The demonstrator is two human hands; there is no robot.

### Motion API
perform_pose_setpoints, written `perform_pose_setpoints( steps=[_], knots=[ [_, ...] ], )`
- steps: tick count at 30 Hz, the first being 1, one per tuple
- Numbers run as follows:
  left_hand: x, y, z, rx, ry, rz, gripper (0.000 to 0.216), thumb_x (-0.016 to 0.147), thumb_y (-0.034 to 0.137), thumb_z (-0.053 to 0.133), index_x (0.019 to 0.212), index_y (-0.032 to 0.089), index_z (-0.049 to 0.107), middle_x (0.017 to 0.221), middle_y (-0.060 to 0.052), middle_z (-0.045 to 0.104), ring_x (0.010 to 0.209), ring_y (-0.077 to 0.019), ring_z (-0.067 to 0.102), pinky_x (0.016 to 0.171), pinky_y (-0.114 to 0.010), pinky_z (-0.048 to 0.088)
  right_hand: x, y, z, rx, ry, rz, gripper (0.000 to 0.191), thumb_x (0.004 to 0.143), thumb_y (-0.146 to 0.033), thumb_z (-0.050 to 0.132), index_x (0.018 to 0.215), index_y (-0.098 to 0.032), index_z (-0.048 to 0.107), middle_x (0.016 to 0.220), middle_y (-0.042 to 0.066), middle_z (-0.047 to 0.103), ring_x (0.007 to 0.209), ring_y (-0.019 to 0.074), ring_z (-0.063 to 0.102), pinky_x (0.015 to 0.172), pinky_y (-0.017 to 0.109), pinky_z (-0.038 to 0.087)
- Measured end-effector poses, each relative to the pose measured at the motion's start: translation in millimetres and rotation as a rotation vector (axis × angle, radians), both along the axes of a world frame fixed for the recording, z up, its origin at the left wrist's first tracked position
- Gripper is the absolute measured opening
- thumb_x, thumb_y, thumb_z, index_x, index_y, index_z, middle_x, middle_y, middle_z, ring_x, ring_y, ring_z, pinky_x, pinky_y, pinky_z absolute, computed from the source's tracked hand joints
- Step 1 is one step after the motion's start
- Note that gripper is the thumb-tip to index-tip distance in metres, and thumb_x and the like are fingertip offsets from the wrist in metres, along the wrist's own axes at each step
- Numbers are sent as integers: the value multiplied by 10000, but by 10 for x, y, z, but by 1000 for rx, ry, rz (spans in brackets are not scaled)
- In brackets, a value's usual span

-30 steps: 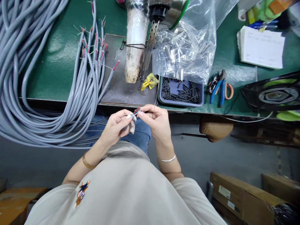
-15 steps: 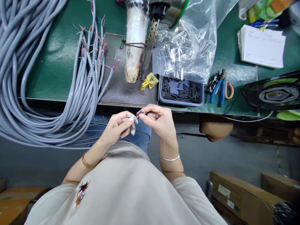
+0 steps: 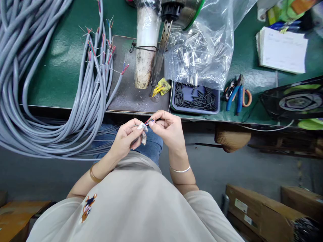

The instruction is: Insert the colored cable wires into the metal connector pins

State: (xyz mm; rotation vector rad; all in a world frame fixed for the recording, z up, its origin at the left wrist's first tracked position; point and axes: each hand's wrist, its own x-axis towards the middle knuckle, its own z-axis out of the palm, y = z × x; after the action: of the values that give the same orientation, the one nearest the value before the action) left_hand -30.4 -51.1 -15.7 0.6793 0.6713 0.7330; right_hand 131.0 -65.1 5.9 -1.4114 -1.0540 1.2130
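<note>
Just in front of the bench edge, my left hand (image 3: 128,134) is closed around a cable end, with a whitish wrapping (image 3: 143,137) hanging at its fingertips. Thin coloured wires (image 3: 149,120), red and blue among them, stick out of that end toward the right. My right hand (image 3: 168,129) pinches these wires between thumb and fingers. Most of the cable inside my left hand is hidden. On the left lies a large bundle of grey cables (image 3: 85,90), several with stripped ends showing coloured wires.
A blue tray (image 3: 195,111) of small black tubes sits at the bench edge, under a clear bag (image 3: 199,50) of metal parts. Blue-handled pliers (image 3: 236,97), a paper stack (image 3: 282,50) and a black fan-like device (image 3: 297,101) are to the right. A soldering iron (image 3: 161,50) points down at a yellow sponge (image 3: 164,86).
My right hand has shifted slightly left and up, and more of the coloured wires shows between the hands. My left hand stays nearly in place.
</note>
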Motion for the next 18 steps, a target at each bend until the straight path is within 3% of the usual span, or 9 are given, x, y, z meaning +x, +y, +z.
perform_pose_setpoints(
  steps=[6, 13, 18],
  knots=[
    [36, -16, 26, -3, -5, 71, 334, 868, 433, 785, 842, 161, 594, 599, 14, 694, 313, -29, 451, 335, -124, 283, -75, 2, -49, -10, 71, -59, 172, 752, -317, 735, 720, -195, 618, 504, -106, 340, 434, 27, 195, 428, 202, 135],
    [47, -26, 62, -11, -7, 102, 361, 853, 455, 798, 848, 163, 586, 597, 15, 704, 303, -41, 478, 333, -132, 337, -85, 9, -97, -23, 131, -69, 225, 744, -387, 793, 740, -192, 679, 569, -60, 504, 445, 31, 284, 426, 198, 200],
    [40, -22, 51, -5, -22, 111, 344, 865, 439, 790, 848, 161, 588, 604, 18, 706, 306, -36, 481, 333, -125, 336, -71, 8, -114, -48, 115, -70, 263, 729, -443, 822, 743, -201, 718, 521, -71, 440, 458, 46, 283, 431, 211, 212]
  ],
)
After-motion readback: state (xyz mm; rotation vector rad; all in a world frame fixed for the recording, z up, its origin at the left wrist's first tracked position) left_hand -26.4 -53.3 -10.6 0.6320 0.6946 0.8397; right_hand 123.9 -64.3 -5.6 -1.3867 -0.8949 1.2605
